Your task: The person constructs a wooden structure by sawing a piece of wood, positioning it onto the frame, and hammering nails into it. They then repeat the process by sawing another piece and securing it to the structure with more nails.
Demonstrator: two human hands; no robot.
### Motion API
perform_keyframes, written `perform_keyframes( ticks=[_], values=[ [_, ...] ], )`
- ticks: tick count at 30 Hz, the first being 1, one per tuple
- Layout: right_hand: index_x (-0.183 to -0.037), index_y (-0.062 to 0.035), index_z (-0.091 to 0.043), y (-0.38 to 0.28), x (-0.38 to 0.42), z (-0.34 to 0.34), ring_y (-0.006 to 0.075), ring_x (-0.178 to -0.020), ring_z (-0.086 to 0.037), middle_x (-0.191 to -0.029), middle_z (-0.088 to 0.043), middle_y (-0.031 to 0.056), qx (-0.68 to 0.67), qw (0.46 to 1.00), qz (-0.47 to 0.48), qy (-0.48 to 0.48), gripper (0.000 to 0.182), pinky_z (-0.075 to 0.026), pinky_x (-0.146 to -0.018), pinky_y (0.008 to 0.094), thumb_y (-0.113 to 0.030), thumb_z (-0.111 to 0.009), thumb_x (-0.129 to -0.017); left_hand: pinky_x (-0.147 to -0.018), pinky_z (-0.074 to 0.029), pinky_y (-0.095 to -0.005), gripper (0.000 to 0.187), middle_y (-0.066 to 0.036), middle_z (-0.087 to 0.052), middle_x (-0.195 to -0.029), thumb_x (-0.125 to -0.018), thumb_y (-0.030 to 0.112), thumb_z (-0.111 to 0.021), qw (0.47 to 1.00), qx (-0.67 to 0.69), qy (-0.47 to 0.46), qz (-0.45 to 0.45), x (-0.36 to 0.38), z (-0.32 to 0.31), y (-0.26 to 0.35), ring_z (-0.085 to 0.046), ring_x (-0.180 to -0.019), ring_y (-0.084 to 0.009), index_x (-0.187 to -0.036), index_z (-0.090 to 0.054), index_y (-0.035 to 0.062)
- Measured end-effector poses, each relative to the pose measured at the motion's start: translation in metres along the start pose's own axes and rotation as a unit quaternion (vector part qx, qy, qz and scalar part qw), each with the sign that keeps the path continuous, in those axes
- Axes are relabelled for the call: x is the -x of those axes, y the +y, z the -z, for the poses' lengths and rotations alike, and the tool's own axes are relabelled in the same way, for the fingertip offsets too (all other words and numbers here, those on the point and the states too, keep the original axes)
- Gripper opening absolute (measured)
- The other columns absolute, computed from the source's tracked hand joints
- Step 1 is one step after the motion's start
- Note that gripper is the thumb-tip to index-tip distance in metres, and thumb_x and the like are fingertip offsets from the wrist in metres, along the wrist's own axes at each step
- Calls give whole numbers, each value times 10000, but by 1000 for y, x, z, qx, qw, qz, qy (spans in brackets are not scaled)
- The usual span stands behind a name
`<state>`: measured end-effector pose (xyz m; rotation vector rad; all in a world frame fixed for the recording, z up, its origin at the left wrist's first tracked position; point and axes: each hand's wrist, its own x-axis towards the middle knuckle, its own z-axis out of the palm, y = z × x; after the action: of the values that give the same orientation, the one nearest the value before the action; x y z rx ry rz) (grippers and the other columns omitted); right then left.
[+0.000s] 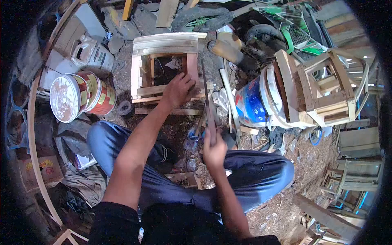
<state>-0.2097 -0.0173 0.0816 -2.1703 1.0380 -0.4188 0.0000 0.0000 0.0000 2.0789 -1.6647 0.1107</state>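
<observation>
The left hand point(178, 89) pressed its fingers on the wooden stool point(167, 67), while the right hand point(214, 150) clenched a long blade point(206, 96) pointing to 12 o'clock beside it.

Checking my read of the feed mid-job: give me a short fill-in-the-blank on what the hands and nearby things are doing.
1. The left hand presses on the wooden ____.
2. The right hand grips a long, thin ____.
3. The tin with the white lid lies on its ____.
4. A second stool rests against the blue and white ____.

Missing words: stool; blade; side; bucket.
</observation>
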Motion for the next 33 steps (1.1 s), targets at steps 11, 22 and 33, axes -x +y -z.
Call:
perform_keyframes(
  ticks=[11, 22, 33],
  values=[
    [-1099, -31, -618, 6, 44, 10, 417, -736, -630, -859, -632, 244, -45, 998, -45, 28, 298, -502, -611, 486, -268, -523, -945, -834, -475, -392, 236, -120, -531, -912, -766, 210, -670, 997, 8, 61, -45, 1, 7, 2, -538, -898, -313, -912, -582, 46],
    [-860, 71, -600, -3, -29, 2, 495, -811, -583, -772, -588, 319, -89, 994, -36, 55, 348, -465, -654, 503, -268, -560, -927, -895, -406, -474, 293, -113, -520, -1045, -783, 296, -687, 998, 39, 12, 54, -6, 10, 2, -494, -1049, -341, -966, -614, 80],
    [-890, 86, -629, -12, -20, 13, 439, -733, -617, -708, -586, 311, -16, 998, -66, 9, 333, -475, -579, 485, -235, -551, -933, -926, -399, -504, 317, -85, -556, -1088, -785, 319, -663, 995, 57, -30, 71, -8, 13, 10, -501, -1060, -320, -977, -614, 72]
  ],
)
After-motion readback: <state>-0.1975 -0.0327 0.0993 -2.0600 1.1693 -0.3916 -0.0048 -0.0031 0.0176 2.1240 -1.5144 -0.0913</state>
